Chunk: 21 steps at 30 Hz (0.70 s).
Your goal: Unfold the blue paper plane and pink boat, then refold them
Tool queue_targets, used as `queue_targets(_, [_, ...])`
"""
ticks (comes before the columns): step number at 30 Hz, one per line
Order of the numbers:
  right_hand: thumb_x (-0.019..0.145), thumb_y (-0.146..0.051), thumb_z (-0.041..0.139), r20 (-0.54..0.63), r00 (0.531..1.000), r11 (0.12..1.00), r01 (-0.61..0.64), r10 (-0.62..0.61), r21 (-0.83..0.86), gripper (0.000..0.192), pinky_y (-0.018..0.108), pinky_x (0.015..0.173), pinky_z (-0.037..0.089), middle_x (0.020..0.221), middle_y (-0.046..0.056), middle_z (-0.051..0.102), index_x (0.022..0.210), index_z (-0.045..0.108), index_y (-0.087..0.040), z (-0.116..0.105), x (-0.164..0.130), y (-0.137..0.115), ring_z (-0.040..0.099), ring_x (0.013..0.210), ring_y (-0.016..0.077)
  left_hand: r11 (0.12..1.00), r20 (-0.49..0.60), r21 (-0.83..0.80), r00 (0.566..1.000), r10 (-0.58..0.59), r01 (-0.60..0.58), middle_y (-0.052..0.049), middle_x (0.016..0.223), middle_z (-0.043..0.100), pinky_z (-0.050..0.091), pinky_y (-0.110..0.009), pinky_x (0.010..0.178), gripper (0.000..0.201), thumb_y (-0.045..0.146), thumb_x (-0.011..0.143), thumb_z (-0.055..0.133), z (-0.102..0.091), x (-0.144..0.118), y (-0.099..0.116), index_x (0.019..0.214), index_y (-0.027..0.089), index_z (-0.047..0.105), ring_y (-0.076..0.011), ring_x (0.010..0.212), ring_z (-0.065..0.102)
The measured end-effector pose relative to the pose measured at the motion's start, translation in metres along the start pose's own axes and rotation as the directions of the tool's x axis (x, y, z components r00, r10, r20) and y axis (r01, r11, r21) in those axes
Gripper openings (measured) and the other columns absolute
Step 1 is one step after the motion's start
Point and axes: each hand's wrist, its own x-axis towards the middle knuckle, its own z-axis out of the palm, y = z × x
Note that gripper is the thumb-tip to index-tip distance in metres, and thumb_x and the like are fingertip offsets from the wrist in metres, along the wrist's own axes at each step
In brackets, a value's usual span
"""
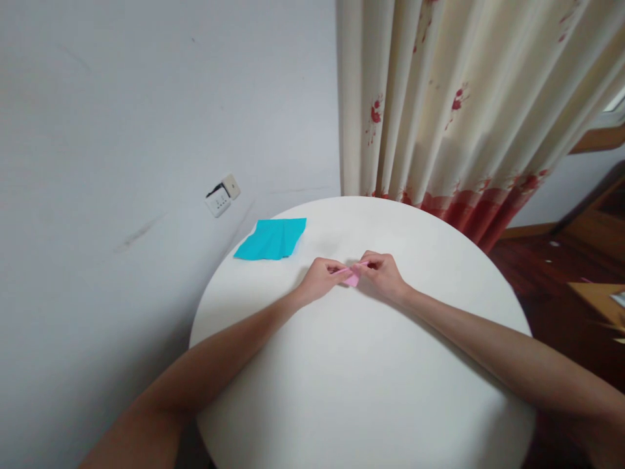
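A small folded piece of pink paper (352, 278) is held between both hands, just over the white round table (361, 391). My left hand (319, 281) pinches its left side between thumb and fingers. On the other side, my right hand (383, 273) is closed on the right part of the paper. Fingers cover much of the pink piece, so its full shape is hidden. A creased blue sheet of paper (271, 239) lies on the table, beyond and to the left of my left hand, touched by neither hand.
A white wall with a power socket (218, 202) borders the table on the left. Cream curtains with red flowers (439, 111) hang behind it. At the far right, a wooden surface (598, 301) stands above the dark red floor (527, 273).
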Motion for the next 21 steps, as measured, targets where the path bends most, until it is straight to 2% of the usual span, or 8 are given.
queue_targets(4, [0.075, -0.048, 0.074, 0.007, 0.998, 0.997, -0.059, 0.059, 0.051, 0.036, 0.028, 0.054, 0.032, 0.06, -0.001, 0.053, 0.058, 0.064, -0.018, 0.001, 0.001, -0.001, 0.043, 0.057, 0.0124, 1.0, 0.009, 0.012, 1.0, 0.004, -0.005, -0.007, 0.072, 0.072, 0.053, -0.03, 0.06, 0.037, 0.047, 0.078, 0.075, 0.0, 0.0, 0.0, 0.079, 0.01, 0.076, -0.0176, 0.065, 0.065])
queue_targets(8, [0.075, -0.053, 0.072, -0.024, 0.999, 0.998, -0.041, 0.043, 0.043, 0.042, 0.028, 0.054, 0.031, 0.059, -0.001, 0.052, 0.054, 0.062, -0.018, -0.005, 0.008, 0.002, 0.042, 0.057, 0.0126, 0.999, -0.037, 0.035, 0.999, 0.005, -0.004, -0.006, 0.072, 0.072, 0.05, -0.029, 0.059, 0.034, 0.044, 0.076, 0.076, 0.0, 0.002, 0.0, 0.08, 0.011, 0.077, -0.0163, 0.064, 0.063])
queue_targets(11, [0.074, -0.059, 0.071, -0.159, 0.985, 0.998, -0.062, 0.064, 0.019, 0.045, 0.028, 0.055, 0.032, 0.057, 0.0, 0.054, 0.055, 0.064, -0.018, -0.016, 0.017, 0.007, 0.042, 0.056, 0.0133, 0.996, -0.088, -0.078, 0.995, -0.053, 0.046, -0.005, 0.074, 0.072, 0.049, -0.028, 0.059, 0.035, 0.044, 0.071, 0.08, 0.001, 0.003, -0.001, 0.08, 0.011, 0.077, -0.0156, 0.064, 0.062])
queue_targets(14, [0.076, -0.065, 0.064, -0.277, 0.95, 0.989, -0.148, 0.145, 0.01, 0.051, 0.028, 0.055, 0.033, 0.056, 0.002, 0.057, 0.062, 0.07, -0.016, -0.024, 0.019, 0.011, 0.043, 0.055, 0.0139, 0.966, -0.148, -0.24, 0.979, -0.138, 0.1, -0.004, 0.071, 0.07, 0.048, -0.027, 0.061, 0.036, 0.045, 0.065, 0.084, 0.001, 0.003, -0.003, 0.075, 0.012, 0.075, -0.0141, 0.064, 0.06])
queue_targets(16, [0.08, -0.069, 0.058, -0.212, 0.959, 0.981, -0.193, 0.189, -0.001, 0.058, 0.028, 0.055, 0.034, 0.058, 0.003, 0.058, 0.065, 0.071, -0.014, -0.021, 0.016, 0.009, 0.045, 0.056, 0.0141, 0.939, -0.171, -0.329, 0.971, -0.165, 0.102, -0.003, 0.071, 0.069, 0.048, -0.027, 0.065, 0.035, 0.045, 0.064, 0.084, 0.001, 0.003, -0.004, 0.074, 0.013, 0.074, -0.0139, 0.065, 0.061])
queue_targets(19, [0.082, -0.066, 0.057, 0.038, 0.986, 0.985, -0.163, 0.165, -0.058, 0.057, 0.027, 0.055, 0.031, 0.058, 0.0, 0.054, 0.064, 0.068, -0.014, -0.007, 0.006, 0.001, 0.042, 0.057, 0.0125, 0.907, -0.164, -0.415, 0.976, -0.143, 0.064, -0.005, 0.075, 0.071, 0.049, -0.029, 0.073, 0.033, 0.044, 0.066, 0.083, 0.004, 0.004, -0.003, 0.076, 0.014, 0.075, -0.0162, 0.073, 0.063])
queue_targets(21, [0.081, -0.062, 0.061, 0.138, 0.978, 0.986, -0.147, 0.157, -0.081, 0.051, 0.026, 0.053, 0.026, 0.055, -0.002, 0.047, 0.062, 0.065, -0.014, 0.003, 0.001, -0.003, 0.036, 0.055, 0.0108, 0.908, -0.164, -0.417, 0.98, -0.108, 0.03, -0.005, 0.075, 0.071, 0.049, -0.03, 0.075, 0.032, 0.043, 0.068, 0.082, 0.006, 0.004, -0.002, 0.076, 0.013, 0.074, -0.0172, 0.075, 0.064])
